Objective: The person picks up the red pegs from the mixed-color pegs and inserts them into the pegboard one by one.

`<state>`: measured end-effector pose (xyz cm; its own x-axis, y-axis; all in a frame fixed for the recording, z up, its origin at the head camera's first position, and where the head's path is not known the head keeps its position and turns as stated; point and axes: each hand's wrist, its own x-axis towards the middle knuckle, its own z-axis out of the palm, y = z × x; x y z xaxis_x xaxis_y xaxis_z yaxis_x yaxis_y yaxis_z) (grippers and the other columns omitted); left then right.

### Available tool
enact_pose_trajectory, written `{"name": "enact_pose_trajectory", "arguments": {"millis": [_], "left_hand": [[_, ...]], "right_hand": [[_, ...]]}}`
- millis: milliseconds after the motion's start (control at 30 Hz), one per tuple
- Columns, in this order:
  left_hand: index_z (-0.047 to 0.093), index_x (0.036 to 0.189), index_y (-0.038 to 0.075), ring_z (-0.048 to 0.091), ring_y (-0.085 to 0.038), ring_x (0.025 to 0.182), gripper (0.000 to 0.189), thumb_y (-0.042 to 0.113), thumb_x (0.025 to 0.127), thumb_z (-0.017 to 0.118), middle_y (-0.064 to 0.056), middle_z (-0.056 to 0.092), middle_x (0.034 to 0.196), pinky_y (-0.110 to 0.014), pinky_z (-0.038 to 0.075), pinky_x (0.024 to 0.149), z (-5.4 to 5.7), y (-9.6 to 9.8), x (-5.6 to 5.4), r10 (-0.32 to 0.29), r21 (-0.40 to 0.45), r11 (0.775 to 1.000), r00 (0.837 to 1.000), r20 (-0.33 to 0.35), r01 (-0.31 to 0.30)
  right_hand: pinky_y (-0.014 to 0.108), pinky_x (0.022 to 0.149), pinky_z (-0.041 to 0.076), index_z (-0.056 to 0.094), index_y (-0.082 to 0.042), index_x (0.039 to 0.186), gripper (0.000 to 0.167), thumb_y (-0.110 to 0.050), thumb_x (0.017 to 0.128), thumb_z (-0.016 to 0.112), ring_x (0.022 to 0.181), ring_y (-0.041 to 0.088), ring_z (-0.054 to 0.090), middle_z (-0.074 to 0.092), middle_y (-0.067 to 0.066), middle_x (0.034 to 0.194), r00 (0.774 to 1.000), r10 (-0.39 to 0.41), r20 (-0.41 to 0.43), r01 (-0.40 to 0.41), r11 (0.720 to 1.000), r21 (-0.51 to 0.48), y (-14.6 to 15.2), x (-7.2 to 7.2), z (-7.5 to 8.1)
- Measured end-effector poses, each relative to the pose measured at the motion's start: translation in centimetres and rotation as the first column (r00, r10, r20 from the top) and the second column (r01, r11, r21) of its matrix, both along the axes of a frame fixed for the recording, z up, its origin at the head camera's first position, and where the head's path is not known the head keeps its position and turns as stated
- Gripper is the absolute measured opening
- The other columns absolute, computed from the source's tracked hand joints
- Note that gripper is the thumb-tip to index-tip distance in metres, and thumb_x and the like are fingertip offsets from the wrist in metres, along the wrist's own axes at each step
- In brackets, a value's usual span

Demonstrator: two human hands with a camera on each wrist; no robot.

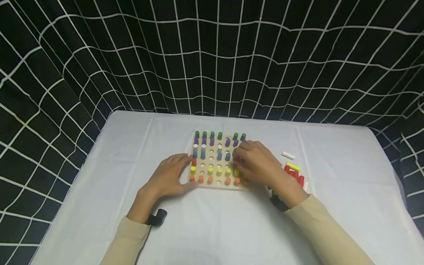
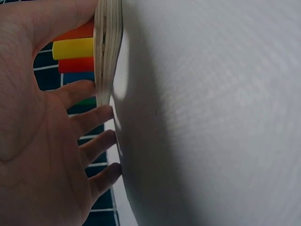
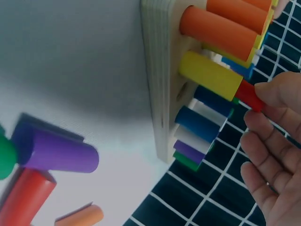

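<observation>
A wooden pegboard (image 1: 221,187) lies on the table, with rows of coloured pegs standing in it and some holes bare. My left hand (image 1: 168,176) rests at its left side, thumb by the near corner and fingers spread along the edge. In the left wrist view, fingertips meet the board's layered side (image 2: 107,52). My right hand (image 1: 256,162) is over the board's right part. Its thumb and index finger pinch a red peg (image 3: 249,95), which shows just behind a standing yellow peg (image 3: 210,74). The red peg's lower end is hidden.
Loose pegs lie right of the board: a white peg (image 1: 288,155), a yellow peg (image 1: 293,166) and several red ones (image 1: 301,180). Beside them the right wrist view shows a purple peg (image 3: 61,148) and an orange one (image 3: 80,216). A black curtain with white netting (image 1: 212,55) hangs behind the white-covered table (image 1: 212,228).
</observation>
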<state>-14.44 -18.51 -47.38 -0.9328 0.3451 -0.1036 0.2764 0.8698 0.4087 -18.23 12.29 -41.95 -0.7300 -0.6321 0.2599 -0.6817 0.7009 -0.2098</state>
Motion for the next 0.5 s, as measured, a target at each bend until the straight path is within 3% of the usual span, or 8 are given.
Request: {"name": "enact_pose_trajectory", "arguments": {"millis": [367,500], "left_hand": [[0.043,0.163,0.015,0.039,-0.032,0.158,0.089,0.063,0.092,0.067,-0.009,0.048,0.165,-0.056,0.033,0.131,0.2,-0.1,0.1,-0.014,0.015,1.0,1.0,-0.025,0.014],[0.042,0.163,0.014,0.04,-0.033,0.157,0.09,0.063,0.092,0.067,-0.01,0.048,0.165,-0.055,0.033,0.131,0.2,0.1,0.1,-0.016,0.014,1.0,0.999,-0.035,0.017]], "right_hand": [[0.042,0.1,0.056,0.076,-0.012,0.096,0.009,-0.016,0.091,0.082,0.088,0.021,0.063,0.071,0.001,0.09,0.999,0.015,0.033,-0.015,1.0,0.004,-2.0,0.1,0.3],[0.042,0.096,0.057,0.077,-0.012,0.099,0.009,-0.017,0.092,0.081,0.091,0.022,0.064,0.071,0.001,0.092,0.999,0.018,0.046,-0.019,1.0,0.009,-2.7,-0.1,0.4]]}}
